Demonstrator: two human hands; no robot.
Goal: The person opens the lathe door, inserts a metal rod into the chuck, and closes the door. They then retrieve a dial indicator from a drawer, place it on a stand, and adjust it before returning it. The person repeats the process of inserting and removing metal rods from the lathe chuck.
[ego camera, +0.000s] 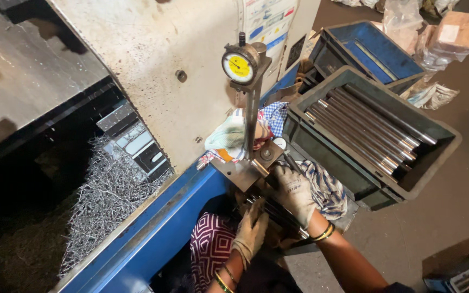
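Both of my hands wear dirty work gloves. My right hand (295,192) grips a bundle of dark metal rods (278,212) just below a small steel gauge stand (245,171). My left hand (252,229) rests on the lower end of the same rods, fingers curled against them. A dial gauge (239,66) with a yellow face stands on a steel post (251,122) rising from that stand. Checked and patterned cloths (324,187) lie under the rods. A spare light glove (226,135) lies behind the post.
A grey crate (435,157) holds several long steel rods (367,130) to the right. A blue crate (373,46) stands behind it. The cream machine body (153,65) and its blue edge (158,230) lie to the left, with metal swarf (104,201) piled inside.
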